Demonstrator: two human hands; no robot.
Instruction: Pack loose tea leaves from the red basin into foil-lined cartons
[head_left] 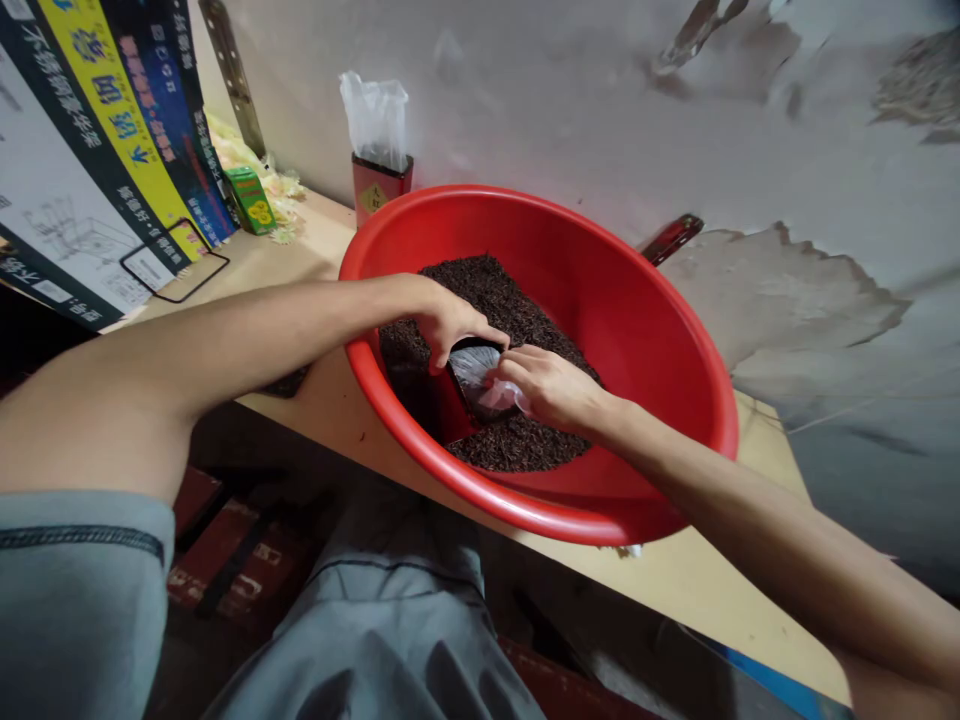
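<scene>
In the red basin (645, 335), the left hand (455, 316) steadies a tin (454, 410) by its rim, thumb and forefinger spread; the right hand (551, 390) apparently pinches the clear bag (472, 367) inside, fingertips partly hidden. Working the thin plastic gently avoids tears.

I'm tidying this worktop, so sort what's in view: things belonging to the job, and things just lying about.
Job:
- red basin
- dark loose bits
- container, in left hand
- plastic bag, in right hand
- probably bagged tin behind

Apparently lying about:
- green box
- printed packaging
- pale shreds
</scene>
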